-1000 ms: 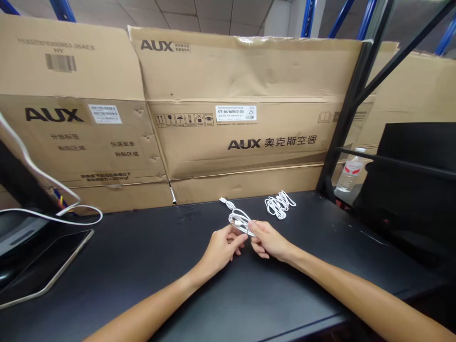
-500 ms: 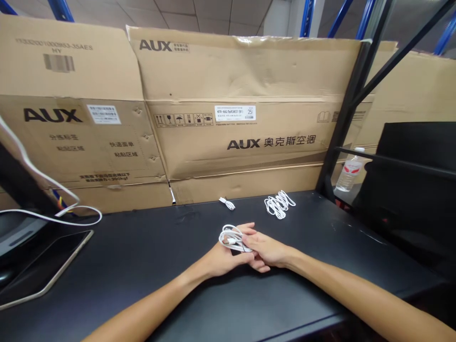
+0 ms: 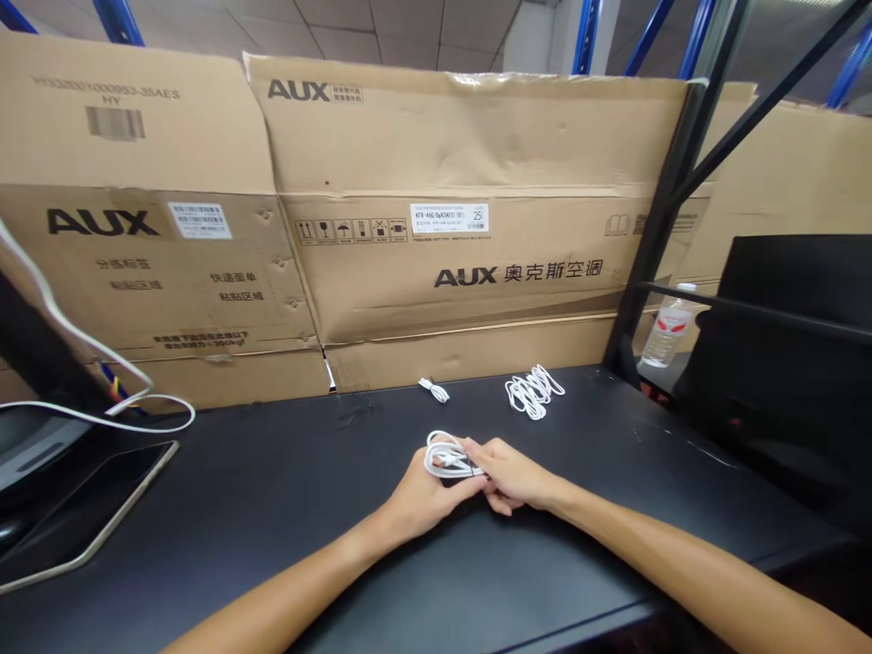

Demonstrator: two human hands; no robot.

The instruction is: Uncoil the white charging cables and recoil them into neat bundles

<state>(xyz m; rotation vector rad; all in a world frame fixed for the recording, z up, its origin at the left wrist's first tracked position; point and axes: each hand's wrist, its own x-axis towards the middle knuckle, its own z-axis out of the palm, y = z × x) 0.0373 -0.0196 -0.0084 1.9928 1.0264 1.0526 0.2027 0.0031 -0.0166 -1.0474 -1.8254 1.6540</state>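
Note:
A coiled white cable (image 3: 446,459) is held between both hands above the black tabletop, with a dark tie around its right end. My left hand (image 3: 423,498) is closed on the coil from below and the left, its thumb along the lower edge. The fingers of my right hand (image 3: 510,474) pinch the coil's right end beside the tie. Part of the cable is hidden behind the fingers. Beyond the hands, a small bundled white cable (image 3: 434,391) and a larger, looser white cable (image 3: 535,392) lie on the table.
Cardboard panels (image 3: 470,154) stand along the back edge of the black table (image 3: 272,509). A tablet-like device (image 3: 88,518) with a pale rim lies at left, near a white cord (image 3: 163,413). At right stand a black metal frame (image 3: 654,200), a water bottle (image 3: 668,331) and a dark monitor-like panel (image 3: 797,363).
The fingers of my right hand have drawn in and curled around the coil's right end. The coil has shifted slightly right and its plug end shows less.

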